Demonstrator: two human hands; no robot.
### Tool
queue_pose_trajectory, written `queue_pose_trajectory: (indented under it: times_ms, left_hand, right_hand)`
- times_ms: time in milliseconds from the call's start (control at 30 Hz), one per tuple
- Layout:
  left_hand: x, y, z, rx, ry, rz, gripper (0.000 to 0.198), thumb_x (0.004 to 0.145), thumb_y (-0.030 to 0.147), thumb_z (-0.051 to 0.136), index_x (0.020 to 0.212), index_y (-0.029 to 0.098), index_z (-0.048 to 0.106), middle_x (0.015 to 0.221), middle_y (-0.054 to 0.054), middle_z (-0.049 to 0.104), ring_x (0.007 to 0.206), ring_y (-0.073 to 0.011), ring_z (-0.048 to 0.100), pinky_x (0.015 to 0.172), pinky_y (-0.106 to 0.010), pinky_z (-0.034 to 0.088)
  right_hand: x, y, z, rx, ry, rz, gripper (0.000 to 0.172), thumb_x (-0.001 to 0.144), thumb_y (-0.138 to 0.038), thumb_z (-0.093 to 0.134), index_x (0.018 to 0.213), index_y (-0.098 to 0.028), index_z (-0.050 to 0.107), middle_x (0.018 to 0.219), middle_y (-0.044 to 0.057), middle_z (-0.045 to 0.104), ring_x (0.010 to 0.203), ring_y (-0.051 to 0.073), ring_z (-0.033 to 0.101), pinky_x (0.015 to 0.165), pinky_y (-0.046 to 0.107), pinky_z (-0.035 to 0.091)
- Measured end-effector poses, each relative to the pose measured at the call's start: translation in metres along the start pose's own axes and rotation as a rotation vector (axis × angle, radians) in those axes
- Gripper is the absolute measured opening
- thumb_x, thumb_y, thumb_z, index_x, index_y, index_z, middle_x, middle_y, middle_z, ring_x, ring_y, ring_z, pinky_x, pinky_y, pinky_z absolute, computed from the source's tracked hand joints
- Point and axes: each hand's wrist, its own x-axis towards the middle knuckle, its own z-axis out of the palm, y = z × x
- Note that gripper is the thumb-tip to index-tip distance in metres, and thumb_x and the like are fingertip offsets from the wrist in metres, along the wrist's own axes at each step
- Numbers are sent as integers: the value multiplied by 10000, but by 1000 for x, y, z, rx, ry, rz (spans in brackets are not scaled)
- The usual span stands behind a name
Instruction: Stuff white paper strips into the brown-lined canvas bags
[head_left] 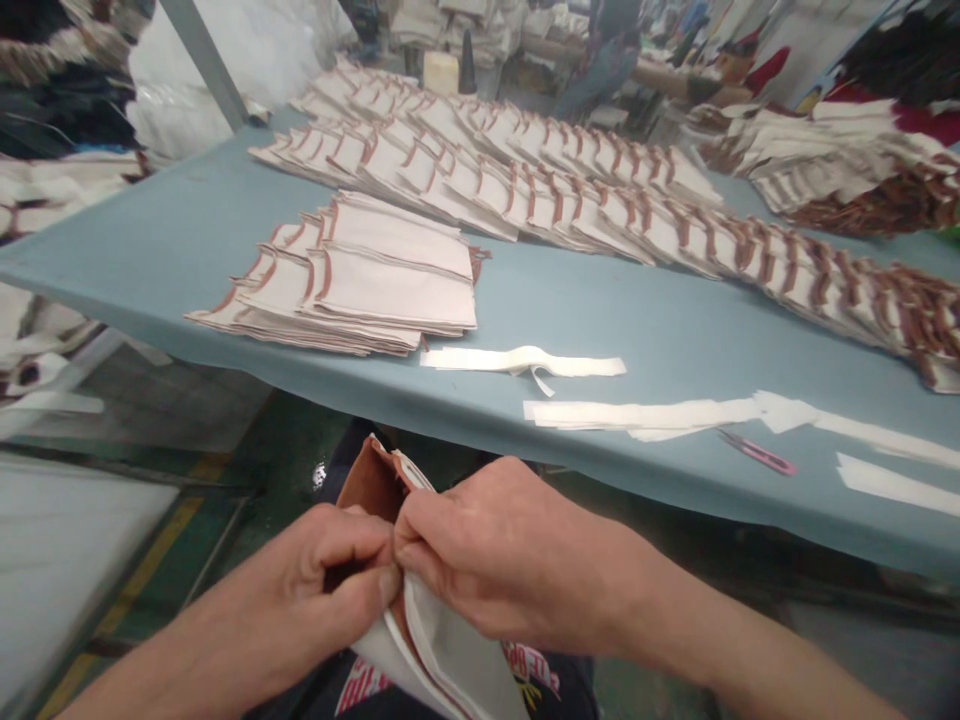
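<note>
At far left, a pale panel (67,580) lies low beside the desk, and above it white plastic (180,80) bulges behind a slanting post (202,60). The desk (135,250) wears a blue-grey cover and runs off to the right.

The left hand (322,570) comes in from the lower left, its thumb and fingers pinched on the edge of a pouch (457,655). Beyond it on the desk sits a stack (397,280) of cream pieces with brown edges, fanned to the left.

The pouch is off the desk, held over the person's lap, white outside and brown inside, its top end tilted away. The right hand (517,550) meets the left at the same edge, fingers curled tightly on it; which layer each hand grips is hard to tell, as the fingers cover it.

Farther back, overlapping rows (480,190) of similar pieces stretch to the right edge. Near the desk's front lie a short strip (577,363), then longer strips (645,415), with pink snips (761,455) just beside them. At far right, another strip (892,483) lies near the snips, and a heap (840,165) of cloth rests behind the rows.
</note>
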Motion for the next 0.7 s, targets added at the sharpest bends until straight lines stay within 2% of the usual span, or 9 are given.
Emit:
queue_pose_trajectory:
  times_ms: [100, 200, 267, 333, 400, 533, 700]
  left_hand:
    - [4, 11, 6, -197, -44, -37, 282, 887, 310, 523, 633, 203, 583, 635, 39, 501, 610, -133, 451, 554, -200, 400]
    - [2, 8, 9, -280, 80, -6, 325, 938, 380, 562, 683, 191, 635, 651, 40, 502, 611, -129, 435, 566, -205, 399]
    - [-2, -2, 10, -286, 177, 1, 396, 981, 444, 605, 684, 185, 647, 654, 40, 505, 611, -124, 423, 561, -200, 387]
    - [-5, -12, 11, -289, 251, -7, 426, 1019, 471, 617, 715, 185, 704, 675, 29, 588, 621, -132, 475, 576, -199, 419]
    - [-6, -18, 14, -275, 311, 7, 409, 1042, 469, 617, 774, 198, 766, 755, 9, 701, 671, -154, 572, 622, -205, 482]
    - [-3, -17, 28, -196, 485, 14, 376, 1037, 431, 623, 761, 228, 778, 779, 4, 749, 738, -184, 654, 674, -216, 526]
    - [0, -16, 43, -175, 521, 17, 397, 1057, 380, 558, 785, 231, 805, 799, -14, 778, 738, -200, 677, 701, -246, 544]
  right_hand:
    - [-3, 2, 10, 35, 119, -66, 127, 1091, -173, 550, 1001, -196, 636, 783, 16, 713, 582, 164, 524, 542, 309, 284]
    - [-5, 11, 21, 302, 297, -88, 152, 1138, -224, 501, 1064, -215, 633, 912, 20, 758, 754, 169, 665, 700, 279, 443]
    - [-6, 16, 28, 460, 413, -76, 139, 1125, -234, 512, 1081, -221, 643, 1022, 28, 763, 870, 164, 685, 801, 280, 481]
    - [-9, 16, 36, 553, 511, -15, 128, 1104, -272, 548, 1093, -215, 663, 1049, 29, 753, 880, 161, 666, 799, 281, 477]
    - [-12, 12, 46, 603, 573, 84, 140, 1068, -326, 609, 1080, -208, 683, 976, 12, 741, 807, 155, 638, 738, 279, 454]
    - [-14, 3, 73, 581, 619, 248, 122, 970, -333, 695, 953, -213, 677, 836, -16, 706, 703, 152, 611, 675, 280, 422]
    - [-8, 7, 112, 339, 796, 220, 83, 900, -247, 727, 920, -225, 650, 855, 6, 728, 746, 185, 660, 682, 296, 419]
